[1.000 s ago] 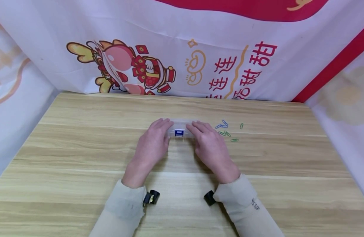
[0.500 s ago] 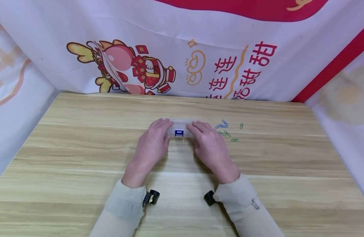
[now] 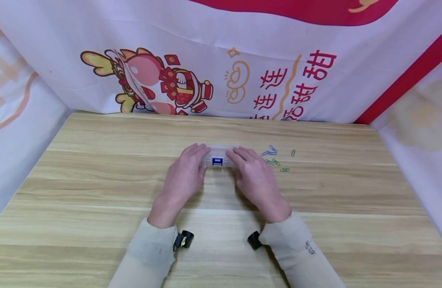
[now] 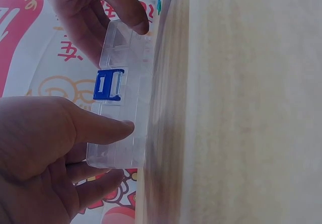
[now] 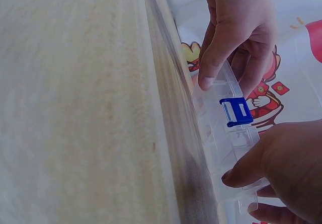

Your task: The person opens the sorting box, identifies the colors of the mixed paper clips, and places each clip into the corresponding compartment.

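A clear plastic compartment box (image 3: 217,151) with a blue latch (image 3: 217,161) on its front sits on the wooden table, between both hands. My left hand (image 3: 185,174) grips its left end, the thumb against the front wall and the fingers over the lid and side. At the other end my right hand (image 3: 256,178) holds the box in the same way. The left wrist view shows the latch (image 4: 108,84) lying over the front edge of the lid, between the two thumbs. Little can be made out inside the box (image 5: 221,133).
Just right of the right hand lie blue paper clips (image 3: 269,151) and several green paper clips (image 3: 285,170), scattered on the table (image 3: 98,176). A white printed cloth (image 3: 213,24) hangs behind the table's far edge.
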Motion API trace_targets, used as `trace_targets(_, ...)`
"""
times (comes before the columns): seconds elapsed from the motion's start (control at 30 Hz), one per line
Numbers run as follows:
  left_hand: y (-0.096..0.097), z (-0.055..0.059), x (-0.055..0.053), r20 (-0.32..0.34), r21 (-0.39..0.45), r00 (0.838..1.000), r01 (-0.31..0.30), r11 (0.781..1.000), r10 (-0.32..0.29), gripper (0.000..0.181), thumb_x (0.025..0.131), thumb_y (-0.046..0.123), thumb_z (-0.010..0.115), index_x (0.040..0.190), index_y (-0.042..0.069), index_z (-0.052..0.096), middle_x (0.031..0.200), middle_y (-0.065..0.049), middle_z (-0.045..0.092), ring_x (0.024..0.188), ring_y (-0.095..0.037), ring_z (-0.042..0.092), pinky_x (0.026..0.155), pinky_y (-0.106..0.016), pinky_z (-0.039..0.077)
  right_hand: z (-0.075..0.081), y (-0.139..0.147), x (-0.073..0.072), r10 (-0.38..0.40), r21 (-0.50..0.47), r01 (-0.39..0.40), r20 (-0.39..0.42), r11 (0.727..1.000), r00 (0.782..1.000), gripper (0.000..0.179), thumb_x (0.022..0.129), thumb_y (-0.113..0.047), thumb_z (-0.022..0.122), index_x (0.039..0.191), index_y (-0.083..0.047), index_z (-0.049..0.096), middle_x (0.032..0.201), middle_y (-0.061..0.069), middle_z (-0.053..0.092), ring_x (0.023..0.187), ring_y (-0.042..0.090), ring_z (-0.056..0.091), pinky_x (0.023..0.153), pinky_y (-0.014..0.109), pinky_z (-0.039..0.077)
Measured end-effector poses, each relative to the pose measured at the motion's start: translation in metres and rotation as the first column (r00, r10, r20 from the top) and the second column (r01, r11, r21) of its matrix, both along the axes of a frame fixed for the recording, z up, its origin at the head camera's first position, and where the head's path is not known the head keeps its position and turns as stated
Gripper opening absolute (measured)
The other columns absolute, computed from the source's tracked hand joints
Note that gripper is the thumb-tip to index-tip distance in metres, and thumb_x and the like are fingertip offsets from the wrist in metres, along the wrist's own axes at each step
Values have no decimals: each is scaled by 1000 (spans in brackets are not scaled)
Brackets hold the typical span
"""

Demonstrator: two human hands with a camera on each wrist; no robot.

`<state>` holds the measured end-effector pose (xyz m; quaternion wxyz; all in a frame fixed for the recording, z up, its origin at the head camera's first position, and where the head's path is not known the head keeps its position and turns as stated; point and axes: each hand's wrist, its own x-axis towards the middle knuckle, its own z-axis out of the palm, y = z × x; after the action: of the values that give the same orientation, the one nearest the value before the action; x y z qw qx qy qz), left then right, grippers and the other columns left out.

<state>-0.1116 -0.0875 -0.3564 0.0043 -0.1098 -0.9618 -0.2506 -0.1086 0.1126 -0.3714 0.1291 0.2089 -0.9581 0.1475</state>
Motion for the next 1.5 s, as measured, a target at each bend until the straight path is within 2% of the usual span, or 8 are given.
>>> trace_targets(0.33,0,1,0,7,0,1000,2,1000,-2,52,100,3,71,151,9,61,163,-13,54,156,-34,46,125,-55,46,-1,1,0,4,2,-4,-14,1000,1000,56,88,5,79,142,-12,70,145,12,70,137,30,65,115,47,57)
trace_targets(0.5,1,1,-1,21,0,1000,2,1000,-2,52,101,5,70,152,9,60,165,-12,53,158,-34,44,127,-55,43,0,0,1,10,-3,-10,2,1000,1000,57,91,2,79,145,-15,68,148,11,69,140,30,63,119,48,54)
trace_targets(0.77,1,0,-1,16,-17,1000,18,1000,-18,52,104,6,67,155,9,57,166,-11,51,159,-33,42,127,-55,43,-1,-2,2,64,-57,-64,-17,996,998,54,93,1,77,143,-19,70,148,9,69,142,31,63,121,52,51)
trace_targets(1.13,0,-1,-1,14,8,1000,19,1000,-20,53,103,5,67,155,9,57,166,-12,51,159,-34,41,128,-56,41,-3,-2,2,35,-162,-40,-32,986,999,48,90,5,77,132,-18,75,142,7,73,136,29,66,120,49,52)
trace_targets(1.33,-2,-2,-2,13,20,1000,16,1000,-16,53,103,4,67,154,8,57,165,-13,51,159,-34,41,128,-56,41,-4,-8,0,-2,-133,-7,-68,991,998,48,87,6,76,127,-21,76,134,2,76,128,25,69,110,46,59)
trace_targets(1.5,-2,-2,-3,22,21,1000,13,1000,-14,53,103,4,67,155,8,57,166,-13,50,160,-34,40,129,-56,39,-7,-9,-2,-4,-157,-8,-80,988,997,52,87,8,74,128,-23,78,134,0,76,122,24,70,104,44,61)
